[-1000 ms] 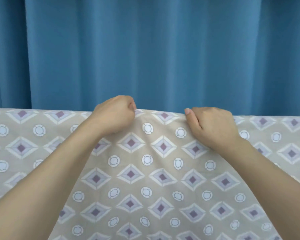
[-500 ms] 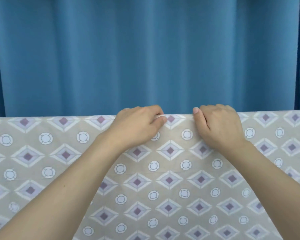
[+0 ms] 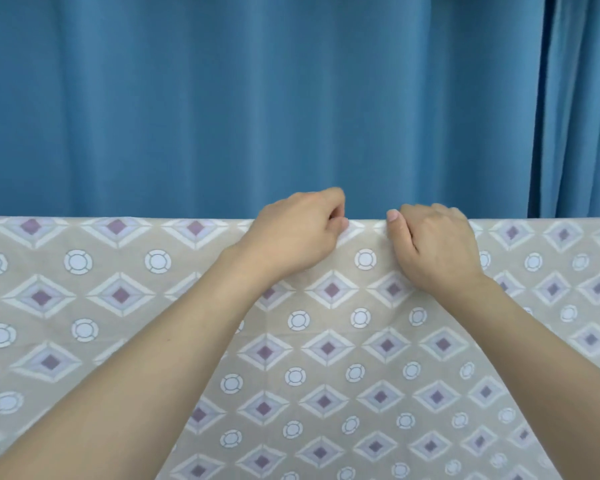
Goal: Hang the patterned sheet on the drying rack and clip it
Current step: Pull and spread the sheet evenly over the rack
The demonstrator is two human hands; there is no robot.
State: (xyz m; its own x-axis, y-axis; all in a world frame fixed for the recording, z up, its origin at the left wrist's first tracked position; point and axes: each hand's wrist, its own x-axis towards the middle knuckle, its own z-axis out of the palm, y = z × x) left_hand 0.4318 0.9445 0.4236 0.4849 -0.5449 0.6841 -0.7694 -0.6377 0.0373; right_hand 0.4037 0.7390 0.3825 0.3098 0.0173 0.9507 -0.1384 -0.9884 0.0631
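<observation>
Left hand [image 3: 297, 237] and right hand [image 3: 433, 249], now closer together than a second ago, pinching the top fold of the beige cotton sheet with purple diamonds and white rings [image 3: 326, 348]. Draped flatter over a hidden rack; clipping seemingly next. Blue pleated curtain [image 3: 257, 98] behind.

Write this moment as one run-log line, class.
left hand: grips sheet top edge | right hand: grips same edge | sheet: draped, hanging | clips: none visible | curtain: behind

The patterned sheet [image 3: 326, 341] covers whatever bar carries it; its lower part and both ends run past the picture's edges.
</observation>
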